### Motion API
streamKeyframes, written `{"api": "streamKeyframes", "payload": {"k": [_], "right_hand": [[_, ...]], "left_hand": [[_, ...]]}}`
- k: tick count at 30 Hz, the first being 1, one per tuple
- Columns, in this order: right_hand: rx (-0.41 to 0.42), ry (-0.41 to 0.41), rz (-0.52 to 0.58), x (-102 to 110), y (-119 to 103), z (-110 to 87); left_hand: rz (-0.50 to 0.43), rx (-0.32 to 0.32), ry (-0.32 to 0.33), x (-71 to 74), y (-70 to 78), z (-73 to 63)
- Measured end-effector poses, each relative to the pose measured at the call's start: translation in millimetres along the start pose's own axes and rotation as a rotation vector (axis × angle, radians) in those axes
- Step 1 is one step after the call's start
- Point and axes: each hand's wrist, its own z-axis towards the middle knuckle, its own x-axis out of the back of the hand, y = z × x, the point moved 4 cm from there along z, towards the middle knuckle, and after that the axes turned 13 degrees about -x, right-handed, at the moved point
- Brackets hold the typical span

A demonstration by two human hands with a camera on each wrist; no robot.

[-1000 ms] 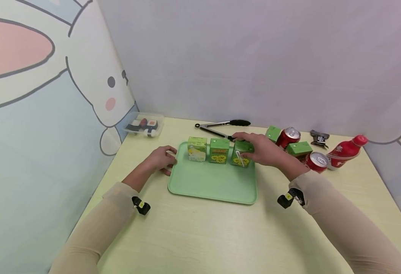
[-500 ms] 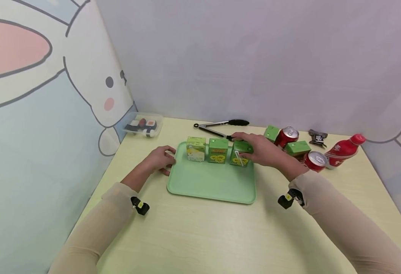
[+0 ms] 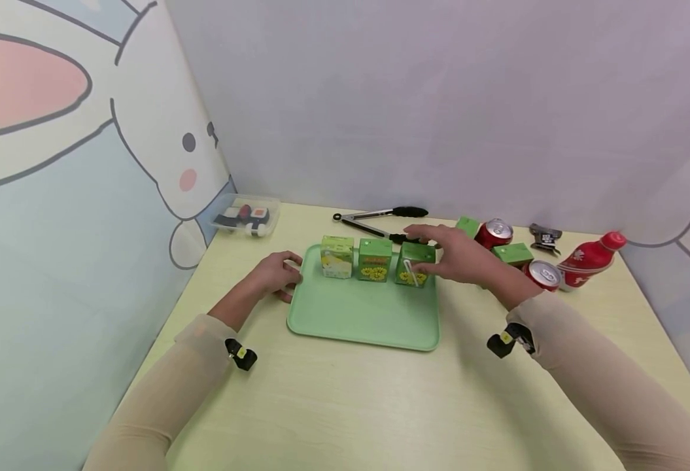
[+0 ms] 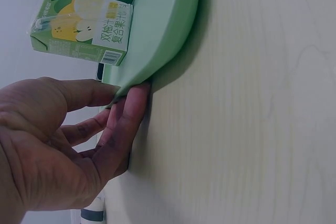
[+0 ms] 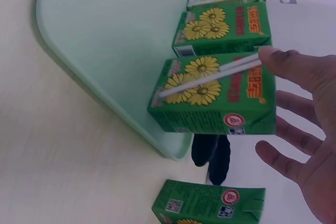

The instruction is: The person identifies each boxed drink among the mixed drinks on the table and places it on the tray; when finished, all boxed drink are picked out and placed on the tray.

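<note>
My left hand (image 3: 278, 273) pinches the left rim of a light green tray (image 3: 368, 320). In the left wrist view its thumb (image 4: 92, 93) lies on top of the rim, the fingers beneath. Three drink cartons stand in a row along the tray's back: a yellow-green juice carton (image 3: 337, 256), a green carton with yellow flowers (image 3: 375, 260), and a similar green carton (image 3: 413, 265) with a white straw (image 5: 210, 77). My right hand (image 3: 453, 255) is at this last carton, fingers spread. Its thumb tip overlaps the carton's top edge; whether it touches cannot be told.
Tongs (image 3: 380, 212) lie behind the tray. On the right stand more green cartons (image 3: 512, 253), red cans (image 3: 545, 275), a red bottle (image 3: 592, 260) and a small black item (image 3: 545, 238). A clear container (image 3: 244, 214) with sushi-like pieces sits at the back left.
My right hand's fingers have spread and the hand has shifted slightly right, loosening from the carton with the straw. The cartons, tray and left hand stay in place.
</note>
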Motion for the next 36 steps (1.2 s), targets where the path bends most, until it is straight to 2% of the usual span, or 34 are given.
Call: {"api": "streamKeyframes", "payload": {"k": [10,19,27,36], "right_hand": [[-0.033,0.070,-0.027,37.6,2.4,-9.5],[-0.101,0.086,-0.097,57.3,25.3,-11.0],[-0.140,0.063,-0.165,58.4,47.3,-7.3],[-0.114,-0.004,-0.314,44.2,62.2,0.8]], "left_hand": [[0.000,0.001,0.002,1.1,-1.6,0.3],[-0.010,0.002,0.004,1.0,-3.3,0.6],[-0.013,0.009,0.004,0.5,-4.5,1.6],[-0.007,0.003,0.006,-0.5,-2.3,1.4]]}}
